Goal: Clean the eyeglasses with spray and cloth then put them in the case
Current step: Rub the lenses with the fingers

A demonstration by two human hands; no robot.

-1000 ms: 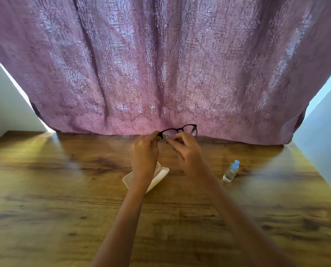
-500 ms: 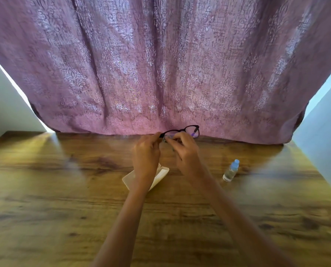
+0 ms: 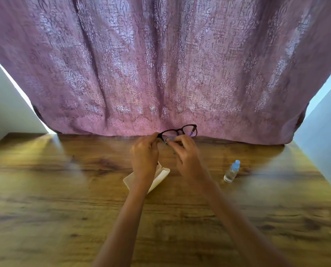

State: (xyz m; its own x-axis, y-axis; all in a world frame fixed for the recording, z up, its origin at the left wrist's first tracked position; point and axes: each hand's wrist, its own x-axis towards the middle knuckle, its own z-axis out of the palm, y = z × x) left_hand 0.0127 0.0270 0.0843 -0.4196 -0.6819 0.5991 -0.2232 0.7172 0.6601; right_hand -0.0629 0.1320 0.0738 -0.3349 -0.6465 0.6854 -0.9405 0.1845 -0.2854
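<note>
Glasses: thin black-framed oval-lensed eyeglasses [image 3: 180, 132] raised above grained wooden table [image 3: 64, 189]
Left hand [image 3: 144, 157]: fingers pinch the frame's end
Right hand [image 3: 186, 155]: fingertips closed on a lens

left lens of eyeglasses [image 3: 178, 132] partly hidden by fingers | cream case [image 3: 160, 177] half covered by left hand [image 3: 144, 158] | cloth too small to tell
</note>
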